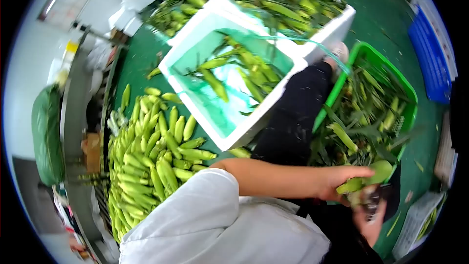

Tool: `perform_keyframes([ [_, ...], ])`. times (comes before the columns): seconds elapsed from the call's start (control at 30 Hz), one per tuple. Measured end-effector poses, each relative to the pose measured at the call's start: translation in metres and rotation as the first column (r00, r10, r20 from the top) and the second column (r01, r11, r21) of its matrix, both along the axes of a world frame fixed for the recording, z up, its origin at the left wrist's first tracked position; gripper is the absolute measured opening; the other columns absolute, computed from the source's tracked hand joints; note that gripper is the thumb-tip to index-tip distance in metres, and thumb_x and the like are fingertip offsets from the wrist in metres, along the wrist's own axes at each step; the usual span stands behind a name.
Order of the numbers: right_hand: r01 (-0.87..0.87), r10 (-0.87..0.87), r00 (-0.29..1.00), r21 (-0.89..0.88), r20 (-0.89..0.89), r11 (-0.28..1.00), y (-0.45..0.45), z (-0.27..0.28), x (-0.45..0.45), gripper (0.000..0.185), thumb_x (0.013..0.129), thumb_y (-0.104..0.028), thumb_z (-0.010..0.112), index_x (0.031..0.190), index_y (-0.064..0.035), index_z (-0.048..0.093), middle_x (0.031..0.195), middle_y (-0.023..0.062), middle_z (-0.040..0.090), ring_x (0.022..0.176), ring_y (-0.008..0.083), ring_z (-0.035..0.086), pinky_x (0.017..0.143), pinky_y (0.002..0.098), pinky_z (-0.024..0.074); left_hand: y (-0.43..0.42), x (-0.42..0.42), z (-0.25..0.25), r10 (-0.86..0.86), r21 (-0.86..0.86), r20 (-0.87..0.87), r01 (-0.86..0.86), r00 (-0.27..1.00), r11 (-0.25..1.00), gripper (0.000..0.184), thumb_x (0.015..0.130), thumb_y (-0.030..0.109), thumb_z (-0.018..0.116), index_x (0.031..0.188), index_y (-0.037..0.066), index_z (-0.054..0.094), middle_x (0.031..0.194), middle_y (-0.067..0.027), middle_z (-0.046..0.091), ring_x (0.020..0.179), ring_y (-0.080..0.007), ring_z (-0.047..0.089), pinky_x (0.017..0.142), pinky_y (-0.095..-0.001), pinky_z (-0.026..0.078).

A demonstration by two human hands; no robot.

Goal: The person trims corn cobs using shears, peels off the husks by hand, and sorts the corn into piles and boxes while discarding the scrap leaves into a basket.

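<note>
My left hand [344, 181] is closed around a green ear of corn [352, 185], whose loosened husk leaf [380, 171] sticks out to the right. Just below it, my right hand [370, 222] grips a dark, shiny metal cutting tool [373, 203] against the stem end of the ear. Motion blur hides the tool's exact kind. Both hands are over the near edge of a green plastic basket [410, 98] filled with stripped husks and leaves [359, 117].
A large pile of trimmed corn [146, 161] covers the floor at left. A white foam box [229, 139] holds several unhusked ears; a fuller foam box [344, 17] stands behind. My leg [288, 117] lies between box and basket. A blue crate [430, 54] stands right, a metal rack [73, 117] left.
</note>
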State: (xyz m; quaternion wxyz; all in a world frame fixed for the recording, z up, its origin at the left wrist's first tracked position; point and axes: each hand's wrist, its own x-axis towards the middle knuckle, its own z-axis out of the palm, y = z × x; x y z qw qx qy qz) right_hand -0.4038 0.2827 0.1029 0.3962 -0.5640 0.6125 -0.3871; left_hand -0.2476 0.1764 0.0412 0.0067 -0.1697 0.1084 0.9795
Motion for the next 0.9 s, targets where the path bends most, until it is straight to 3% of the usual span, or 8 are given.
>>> perform_keyframes([
  [0.1,-0.202,0.204,0.978,0.058,-0.039,0.978,-0.015,-0.008,0.063,0.044,0.081,-0.01,0.07,0.12,-0.0014,0.049,0.088,0.0061,0.055,0.084,0.0157,0.053,0.078,0.0304,0.0447,-0.003,0.082,0.018,0.396,-0.013,0.094,-0.397,0.913,0.918,0.038,0.094,0.038,0.059,0.115,0.006,0.061,0.114,-0.0061,0.065,0.104,-0.0163,0.062,0.084,-0.03,0.05],
  [0.2,-0.025,-0.099,0.859,0.235,0.503,0.972,-0.034,-0.026,0.106,0.051,0.079,-0.01,0.07,0.124,0.0,0.048,0.087,0.007,0.057,0.079,0.0135,0.053,0.066,0.0275,0.0454,-0.001,0.224,0.01,0.838,-0.39,0.406,-0.76,0.365,0.52,0.053,0.091,0.05,0.063,0.121,0.007,0.054,0.094,-0.0064,0.062,0.073,-0.0148,0.058,0.059,-0.0299,0.048],
  [0.33,0.014,-0.332,0.632,0.418,0.701,0.909,-0.055,-0.064,0.111,0.053,0.084,-0.016,0.068,0.128,0.0017,0.046,0.088,0.0087,0.057,0.082,0.0181,0.055,0.072,0.0331,0.0484,0.037,0.486,-0.048,0.552,-0.917,0.354,-0.396,-0.755,0.046,0.037,0.086,0.046,0.07,0.082,0.012,0.055,0.058,0.0014,0.043,0.047,-0.011,0.039,0.043,-0.0254,0.03],
  [0.5,-0.112,-0.421,0.583,0.582,0.695,0.806,-0.039,-0.092,0.085,0.05,0.086,-0.016,0.065,0.13,0.0007,0.047,0.093,0.0111,0.058,0.089,0.0219,0.057,0.081,0.0402,0.0511,0.025,0.62,-0.047,0.187,-0.776,0.038,-0.147,-0.982,-0.613,0.031,0.101,0.033,0.046,0.107,0.003,0.056,0.082,-0.005,0.05,0.066,-0.0144,0.042,0.062,-0.0271,0.043],
  [0.63,-0.204,-0.595,0.49,0.748,0.637,0.632,-0.007,-0.105,0.072,0.051,0.091,-0.03,0.059,0.136,-0.0107,0.044,0.102,0.0089,0.058,0.102,0.0254,0.056,0.091,0.0507,0.0459,-0.156,0.441,-0.089,0.902,-0.902,0.091,-0.418,-0.422,-0.105,0.026,0.094,0.027,0.056,0.105,0.003,0.06,0.094,-0.0059,0.062,0.076,-0.0163,0.054,0.07,-0.0303,0.048],
  [0.7,-0.191,-0.641,0.51,0.802,0.574,0.566,0.007,-0.114,0.065,0.054,0.095,-0.045,0.055,0.142,-0.0214,0.042,0.109,0.0054,0.056,0.11,0.0263,0.053,0.096,0.0584,0.0413,-0.229,0.375,-0.214,0.858,-0.759,0.51,-0.436,0.062,0.483,0.031,0.087,0.029,0.065,0.104,0.003,0.06,0.099,-0.0086,0.063,0.083,-0.0194,0.058,0.074,-0.0274,0.047],
  [0.73,-0.184,-0.663,0.51,0.823,0.548,0.538,0.01,-0.118,0.062,0.054,0.095,-0.044,0.055,0.142,-0.021,0.041,0.109,0.0064,0.056,0.11,0.027,0.053,0.096,0.0583,0.0418,-0.25,0.346,-0.307,0.625,-0.61,0.78,-0.222,0.0,0.761,0.039,0.086,0.035,0.067,0.106,0.003,0.061,0.097,-0.0101,0.065,0.087,-0.0228,0.06,0.076,-0.0304,0.05],
  [0.9,-0.15,-0.781,0.457,0.902,0.426,0.405,0.027,-0.137,0.039,0.056,0.096,-0.039,0.055,0.146,-0.0193,0.036,0.113,0.0117,0.056,0.113,0.0305,0.053,0.096,0.0582,0.0446,-0.236,0.245,-0.407,0.602,-0.619,0.785,-0.189,-0.144,0.762,0.043,0.087,0.03,0.068,0.116,0.0,0.057,0.107,-0.016,0.065,0.098,-0.0287,0.064,0.081,-0.0394,0.055],
])
